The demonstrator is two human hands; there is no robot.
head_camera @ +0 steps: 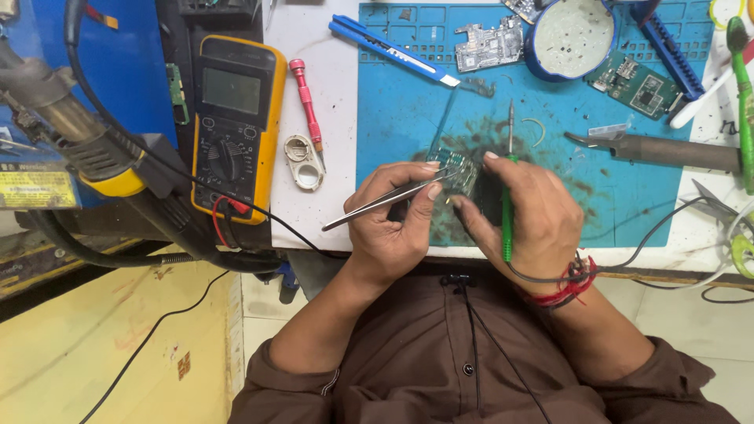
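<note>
Far left there's a hot air gun [86,149] with its thick black hose hanging off the bench edge, and next to it a yellow multimeter [234,126] lying face up, red and black leads plugged in at the bottom. Just right of that sits a red screwdriver [306,106] and a small white tape roll [302,161] on the white table [314,47].

Then the blue work mat [628,204], pretty grubby in the middle. The left hand [389,224] is curled tight around silver tweezers [385,200], thumb and forefinger pinching them, tips pointing right onto a small circuit board [455,166] that lies on the mat between both hands. The right hand [530,216] is closed around a green soldering iron [508,188], held upright like a pen, its metal tip sticking up past the fingers just beside the board.

Up top there's a blue utility knife [389,49], another bare board [488,45], a round blue tin [572,35] and a green circuit board [638,86]. Far right, a dark-handled iron [667,151] lies flat on the mat.
</note>
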